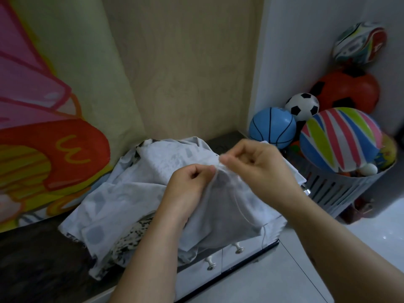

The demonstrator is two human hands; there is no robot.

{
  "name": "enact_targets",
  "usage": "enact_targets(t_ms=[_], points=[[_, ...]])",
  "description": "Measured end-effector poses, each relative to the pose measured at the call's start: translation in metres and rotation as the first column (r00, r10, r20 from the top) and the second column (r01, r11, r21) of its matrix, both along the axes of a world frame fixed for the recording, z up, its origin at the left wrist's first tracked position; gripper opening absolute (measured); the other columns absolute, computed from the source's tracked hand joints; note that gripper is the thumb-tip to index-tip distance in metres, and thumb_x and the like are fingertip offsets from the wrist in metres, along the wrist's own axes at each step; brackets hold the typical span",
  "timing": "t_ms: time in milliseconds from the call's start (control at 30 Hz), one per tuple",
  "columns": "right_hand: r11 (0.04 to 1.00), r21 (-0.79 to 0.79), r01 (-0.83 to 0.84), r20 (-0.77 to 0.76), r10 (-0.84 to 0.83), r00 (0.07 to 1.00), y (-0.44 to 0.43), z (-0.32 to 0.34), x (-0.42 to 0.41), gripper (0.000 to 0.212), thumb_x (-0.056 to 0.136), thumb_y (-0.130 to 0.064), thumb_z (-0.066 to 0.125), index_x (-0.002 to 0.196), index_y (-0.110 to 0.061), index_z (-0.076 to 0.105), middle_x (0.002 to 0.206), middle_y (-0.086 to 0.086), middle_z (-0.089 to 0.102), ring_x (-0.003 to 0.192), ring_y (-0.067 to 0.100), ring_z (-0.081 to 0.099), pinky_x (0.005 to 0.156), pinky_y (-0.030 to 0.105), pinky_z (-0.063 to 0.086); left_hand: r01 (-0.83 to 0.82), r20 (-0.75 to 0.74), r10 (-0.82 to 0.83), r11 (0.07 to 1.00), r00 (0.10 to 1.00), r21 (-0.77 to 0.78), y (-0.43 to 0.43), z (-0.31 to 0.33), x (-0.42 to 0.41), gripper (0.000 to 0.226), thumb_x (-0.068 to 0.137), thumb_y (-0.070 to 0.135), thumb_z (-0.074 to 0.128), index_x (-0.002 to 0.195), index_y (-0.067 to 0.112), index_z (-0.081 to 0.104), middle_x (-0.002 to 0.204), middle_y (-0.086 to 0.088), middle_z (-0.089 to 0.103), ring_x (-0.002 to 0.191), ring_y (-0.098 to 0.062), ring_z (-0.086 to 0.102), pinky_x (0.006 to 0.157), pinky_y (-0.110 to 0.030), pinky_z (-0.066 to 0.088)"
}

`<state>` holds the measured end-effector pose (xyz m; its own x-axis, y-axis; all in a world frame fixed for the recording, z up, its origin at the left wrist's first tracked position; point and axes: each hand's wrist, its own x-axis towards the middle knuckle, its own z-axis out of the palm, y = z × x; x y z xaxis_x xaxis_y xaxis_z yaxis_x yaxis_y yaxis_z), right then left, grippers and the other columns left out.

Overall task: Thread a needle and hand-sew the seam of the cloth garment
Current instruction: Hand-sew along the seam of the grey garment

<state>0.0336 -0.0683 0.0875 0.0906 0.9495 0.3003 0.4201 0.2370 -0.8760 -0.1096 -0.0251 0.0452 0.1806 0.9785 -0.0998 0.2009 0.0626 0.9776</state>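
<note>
Both hands raised, close together, each in a pinch.

Our left hand (188, 186) rises on a forearm coming up the middle, fingers curled, thumb and forefinger nipping a fold of cloth (218, 204). Our right hand (258, 167) sits just beside it and a little higher, its forearm entering from the lower right. Its thumb and forefinger press tip to tip on the thread (263, 237) (a needle there is too small for us to tell), with the other fingers curled under.

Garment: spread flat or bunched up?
Bunched. The garment lies in crumpled, overlapping folds on the dark countertop; the left hand pinches up one part of it, and the right hand pinches the thread beside that.
</note>
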Motion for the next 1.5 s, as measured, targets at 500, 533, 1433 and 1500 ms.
enact_targets(t_ms=[500,533,1433,1500], points=[[0.837,-0.541,-0.082,0.377,0.329,0.866,-0.001,-0.001,0.019,0.018,0.084,-0.040,0.064,0.084,-0.023,0.061,0.071,-0.006,0.065,0.068,0.011,0.065,0.073,0.023,0.054,-0.078,-0.036,0.080,0.996,0.996,0.036,-0.001,0.001,0.002,0.017,0.091,0.035,0.062,0.085,0.022,0.072,0.085,0.011,0.072,0.088,-0.008,0.064,0.082,-0.026,0.051],[0.882,-0.470,-0.023,0.376,0.224,0.899,0.000,-0.002,0.016,0.017,0.083,-0.042,0.065,0.081,-0.025,0.060,0.069,-0.009,0.060,0.066,0.007,0.061,0.067,0.020,0.051,-0.073,-0.040,0.074,0.996,0.996,0.045,-0.002,0.002,0.003,0.017,0.091,0.034,0.061,0.085,0.022,0.071,0.086,0.011,0.071,0.088,-0.007,0.064,0.082,-0.025,0.051],[0.991,-0.099,0.094,0.151,-0.079,0.985,0.006,0.002,0.029,0.010,0.089,-0.028,0.061,0.079,-0.026,0.065,0.045,-0.014,0.054,0.041,0.000,0.047,0.049,0.010,0.038,-0.017,0.053,0.011,0.994,0.999,0.112,0.001,0.003,-0.009,0.015,0.091,0.027,0.062,0.082,0.021,0.072,0.080,0.008,0.073,0.082,-0.008,0.065,0.078,-0.023,0.052],[0.983,-0.149,0.103,0.244,-0.064,0.968,0.008,-0.001,0.037,0.008,0.089,-0.026,0.062,0.082,-0.024,0.064,0.037,-0.024,0.046,0.040,-0.010,0.045,0.044,0.005,0.034,0.011,0.060,-0.020,0.987,0.998,0.160,0.000,0.004,-0.012,0.015,0.091,0.025,0.062,0.078,0.023,0.071,0.074,0.014,0.070,0.076,0.001,0.062,0.072,-0.013,0.048]])
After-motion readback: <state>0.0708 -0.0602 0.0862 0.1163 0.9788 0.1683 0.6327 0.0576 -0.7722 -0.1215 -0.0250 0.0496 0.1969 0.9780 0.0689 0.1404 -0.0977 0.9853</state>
